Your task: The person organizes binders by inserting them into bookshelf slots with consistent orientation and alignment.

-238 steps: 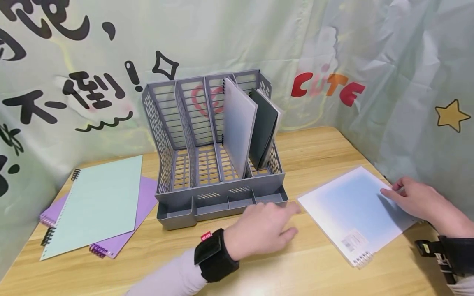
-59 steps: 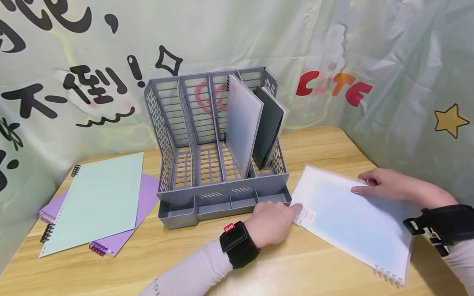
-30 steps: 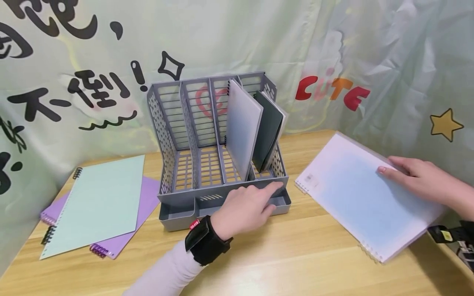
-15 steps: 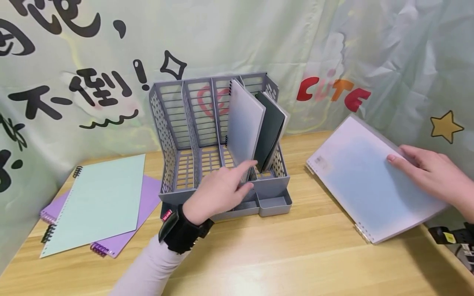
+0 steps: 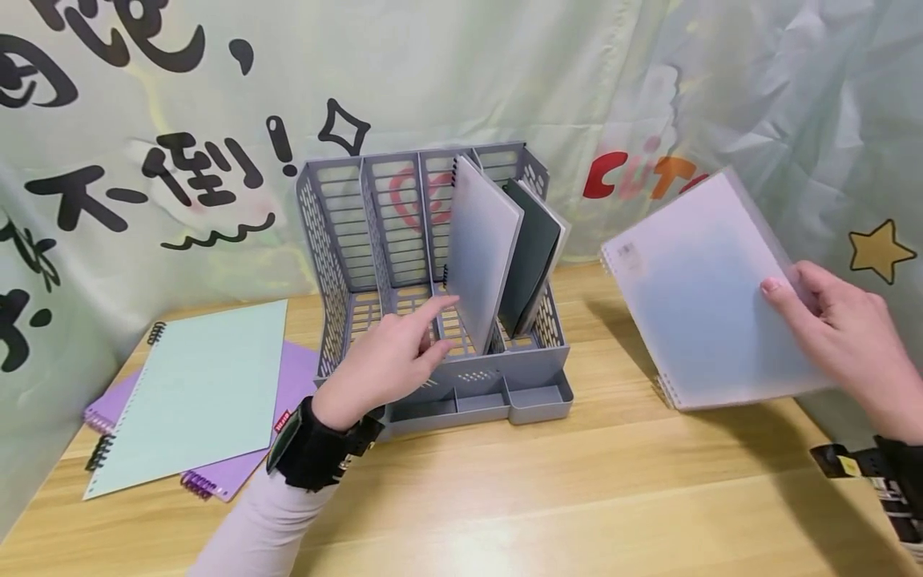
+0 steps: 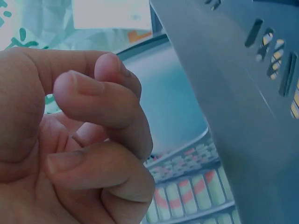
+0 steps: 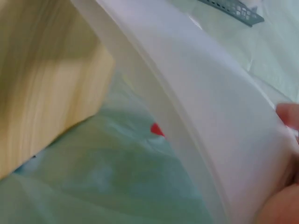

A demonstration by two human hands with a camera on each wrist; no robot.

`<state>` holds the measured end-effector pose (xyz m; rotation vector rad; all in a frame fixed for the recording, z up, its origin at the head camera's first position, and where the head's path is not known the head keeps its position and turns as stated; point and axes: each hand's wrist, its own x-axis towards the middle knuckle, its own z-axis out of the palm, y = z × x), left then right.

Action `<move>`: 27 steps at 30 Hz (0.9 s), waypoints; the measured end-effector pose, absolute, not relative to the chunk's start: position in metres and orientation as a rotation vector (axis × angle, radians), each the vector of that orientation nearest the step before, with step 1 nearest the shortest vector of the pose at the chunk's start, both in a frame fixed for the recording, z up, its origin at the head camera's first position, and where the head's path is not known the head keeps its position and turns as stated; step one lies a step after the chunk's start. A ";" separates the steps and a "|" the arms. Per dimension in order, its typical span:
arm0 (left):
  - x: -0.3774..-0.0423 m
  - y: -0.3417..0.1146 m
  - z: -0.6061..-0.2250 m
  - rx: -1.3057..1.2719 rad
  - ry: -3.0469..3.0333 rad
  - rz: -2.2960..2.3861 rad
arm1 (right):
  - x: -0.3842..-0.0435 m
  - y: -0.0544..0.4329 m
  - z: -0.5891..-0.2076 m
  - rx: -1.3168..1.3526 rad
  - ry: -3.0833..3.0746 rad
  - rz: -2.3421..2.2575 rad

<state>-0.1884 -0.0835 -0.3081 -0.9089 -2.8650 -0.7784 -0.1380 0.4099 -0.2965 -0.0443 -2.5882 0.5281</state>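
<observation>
My right hand (image 5: 844, 336) grips a spiral notebook (image 5: 710, 296) by its right edge, thumb on the front cover. That notebook has a white-and-blue cover with a small label at its upper left and is tilted up off the table; its pale cover (image 7: 201, 84) fills much of the right wrist view. My left hand (image 5: 389, 353) hovers in front of the grey file rack (image 5: 447, 369), holding nothing. Its index finger points toward the blue-white notebook (image 5: 479, 248) standing in the rack. In the left wrist view its fingers (image 6: 107, 102) are loosely curled.
A dark green notebook (image 5: 530, 256) stands in the rack's rightmost slot with a pale one beside it. On the table's left, a mint green spiral notebook (image 5: 202, 393) lies across purple notebooks (image 5: 231, 473). A printed cloth (image 5: 461, 72) hangs behind the wooden table (image 5: 548, 497).
My right hand has turned the notebook on the table, then lifted and tilted it upright. My left hand has left the notebook's corner and moved left across the rack's front.
</observation>
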 end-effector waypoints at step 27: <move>-0.215 -0.170 -0.302 -0.477 -2.815 -0.806 | -0.131 0.389 -0.351 0.060 -2.424 0.532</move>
